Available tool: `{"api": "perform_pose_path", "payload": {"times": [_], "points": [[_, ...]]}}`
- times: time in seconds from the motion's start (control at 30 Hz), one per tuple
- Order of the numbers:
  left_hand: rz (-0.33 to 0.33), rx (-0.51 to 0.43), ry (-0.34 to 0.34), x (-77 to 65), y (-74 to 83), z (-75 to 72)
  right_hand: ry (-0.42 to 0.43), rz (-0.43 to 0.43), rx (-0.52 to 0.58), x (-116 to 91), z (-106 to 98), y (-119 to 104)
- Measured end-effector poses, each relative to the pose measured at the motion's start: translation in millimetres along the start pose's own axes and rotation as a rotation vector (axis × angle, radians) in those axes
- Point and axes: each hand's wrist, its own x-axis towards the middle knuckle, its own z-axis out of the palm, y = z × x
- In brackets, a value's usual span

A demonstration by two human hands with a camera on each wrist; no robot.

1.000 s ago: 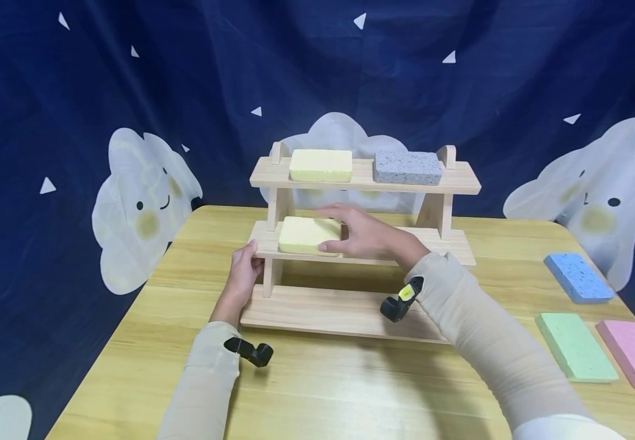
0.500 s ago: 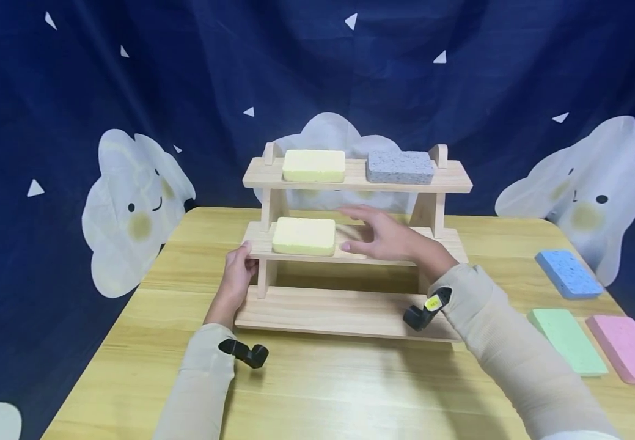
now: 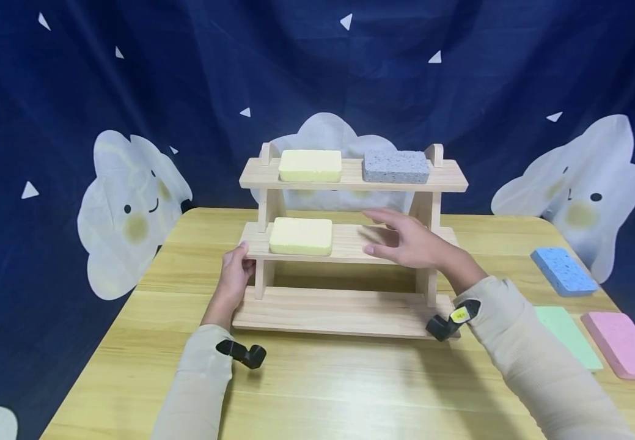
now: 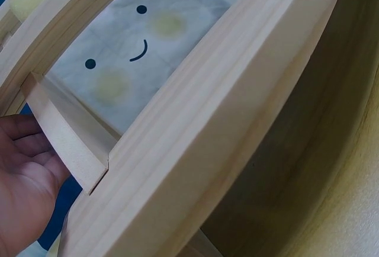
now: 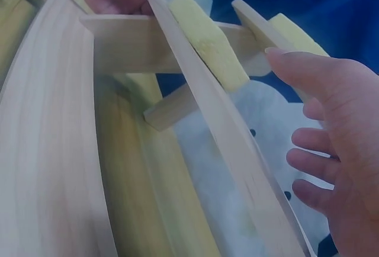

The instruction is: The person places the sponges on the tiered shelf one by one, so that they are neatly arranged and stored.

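Observation:
A three-tier wooden shelf rack [image 3: 345, 311] stands on the table in the head view. My left hand [image 3: 233, 280] grips the left end of its middle tier, thumb on top and fingers below. On that tier lies a yellow sponge [image 3: 300, 237], flat near the left end. My right hand [image 3: 413, 241] is over the same tier, well to the sponge's right, with thumb and fingers apart and nothing between them; the right wrist view shows this too. The top tier bears another yellow sponge [image 3: 310, 165] on the left and a speckled grey sponge [image 3: 396, 167] on the right.
At the table's right side lie a blue sponge [image 3: 565, 272], a green sponge [image 3: 567, 336] partly covered by my right sleeve, and a pink sponge [image 3: 625, 345]. A dark blue curtain [image 3: 306, 67] with cloud patterns hangs behind the table [image 3: 306, 385].
My right hand has drawn away to the right from the middle-tier yellow sponge, which stays on the tier. The left hand keeps its grip. The head view has shifted slightly.

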Motion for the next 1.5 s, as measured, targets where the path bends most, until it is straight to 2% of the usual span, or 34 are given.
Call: {"api": "perform_pose_path", "payload": {"times": [0.27,0.57,0.8,0.97,1.27,1.5], "points": [[0.002,0.016,-0.007,0.6,-1.0,-1.2,0.027,-0.006,-0.009,-19,-3,9],[0.002,0.023,-0.017,1.2,-1.9,-2.1,0.065,0.051,-0.007,-48,-12,21],[-0.01,-0.003,-0.011,1.8,-2.0,-2.0,0.131,0.068,0.006,-74,-21,28],[-0.002,0.012,-0.009,1.7,-1.9,-2.0,0.192,0.079,-0.007,-93,-27,34],[0.009,0.025,-0.012,1.6,-1.9,-2.3,0.259,0.198,-0.009,-128,-35,49],[0.01,0.024,-0.016,1.6,-2.6,-2.5,0.292,0.284,-0.009,-160,-34,65]]}}
